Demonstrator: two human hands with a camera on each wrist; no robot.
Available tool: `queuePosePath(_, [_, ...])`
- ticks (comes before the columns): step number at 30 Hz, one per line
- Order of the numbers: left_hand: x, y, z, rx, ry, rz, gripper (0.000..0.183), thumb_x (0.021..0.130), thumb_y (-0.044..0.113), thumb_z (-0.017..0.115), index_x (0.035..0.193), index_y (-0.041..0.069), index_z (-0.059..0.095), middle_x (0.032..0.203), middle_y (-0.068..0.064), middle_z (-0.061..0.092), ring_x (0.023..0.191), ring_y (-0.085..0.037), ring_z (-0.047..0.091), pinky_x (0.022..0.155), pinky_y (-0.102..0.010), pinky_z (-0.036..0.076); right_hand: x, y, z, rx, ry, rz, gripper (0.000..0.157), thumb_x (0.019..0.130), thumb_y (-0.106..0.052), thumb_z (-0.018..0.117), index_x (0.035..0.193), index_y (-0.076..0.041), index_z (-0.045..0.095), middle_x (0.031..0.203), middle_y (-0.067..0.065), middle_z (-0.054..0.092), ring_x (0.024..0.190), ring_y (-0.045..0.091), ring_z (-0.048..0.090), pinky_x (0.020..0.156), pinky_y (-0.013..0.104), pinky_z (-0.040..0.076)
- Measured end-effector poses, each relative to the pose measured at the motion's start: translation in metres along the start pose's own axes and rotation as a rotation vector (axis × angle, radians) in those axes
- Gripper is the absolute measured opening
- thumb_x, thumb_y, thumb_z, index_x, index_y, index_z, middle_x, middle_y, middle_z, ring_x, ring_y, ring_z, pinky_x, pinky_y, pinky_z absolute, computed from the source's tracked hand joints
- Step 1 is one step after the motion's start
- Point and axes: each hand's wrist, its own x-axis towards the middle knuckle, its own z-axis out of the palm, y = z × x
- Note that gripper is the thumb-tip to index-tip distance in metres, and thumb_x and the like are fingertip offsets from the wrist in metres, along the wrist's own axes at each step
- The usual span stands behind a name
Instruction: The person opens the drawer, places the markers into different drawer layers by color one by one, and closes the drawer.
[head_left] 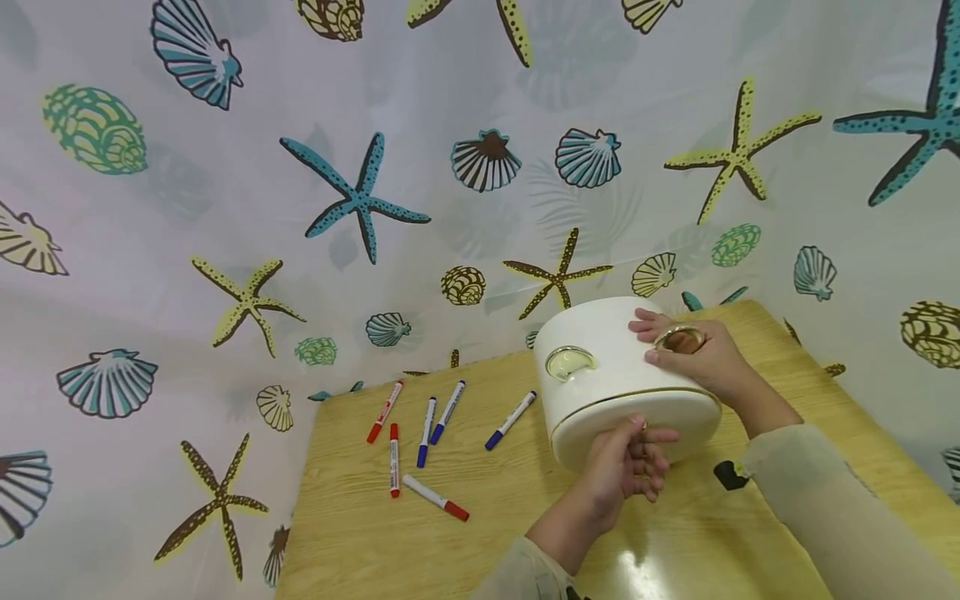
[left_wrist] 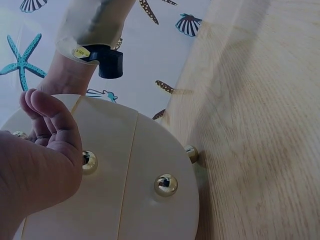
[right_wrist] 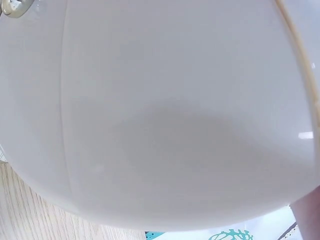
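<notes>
A white rounded box [head_left: 603, 358] with gold trim stands tilted on the table. In the left wrist view its pale face [left_wrist: 112, 200] is split by thin gold seams and carries round gold knobs [left_wrist: 166, 185]. My left hand [head_left: 618, 471] is at the near face, thumb and index finger pinching a small gold knob [head_left: 643, 426]; the other fingers curl loosely. My right hand [head_left: 701, 358] rests on the box's upper right, fingers stretched around a gold-rimmed handle [head_left: 678, 327]. A white surface [right_wrist: 175, 125] fills most of the right wrist view.
Several red and blue markers lie on the wooden table [head_left: 352, 533] left of the box, among them a blue marker [head_left: 511, 420] and a red-capped one [head_left: 437, 497]. A seashell-patterned curtain [head_left: 450, 100] hangs behind. A small black object [head_left: 729, 475] is at the right sleeve.
</notes>
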Motion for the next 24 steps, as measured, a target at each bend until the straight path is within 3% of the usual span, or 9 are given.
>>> queuePosePath(12, [0.0038,0.0016,-0.0017,0.003,0.016,0.010,0.055,0.096,0.055,0.049,0.114,0.008,0.072,0.074,0.004,0.064,0.054,-0.008,0.054,0.047,-0.021,0.048,-0.0008,0.0000,0.0008,0.001,0.016,-0.033,0.034,0.087,-0.004,0.073,0.120,0.001,0.068,0.134,0.010,0.063,0.143,0.013,0.039,0.109,0.011,0.033])
queuePosePath(24, [0.0008,-0.0034,-0.0052,0.104,0.021,-0.007,0.067,0.095,0.064,0.045,0.118,0.005,0.068,0.076,0.001,0.063,0.056,-0.009,0.055,0.048,-0.022,0.049,-0.0001,-0.0023,0.0003,-0.019,0.004,-0.020,0.036,0.088,-0.006,0.072,0.123,0.000,0.066,0.137,0.009,0.061,0.144,0.011,0.037,0.109,0.008,0.031])
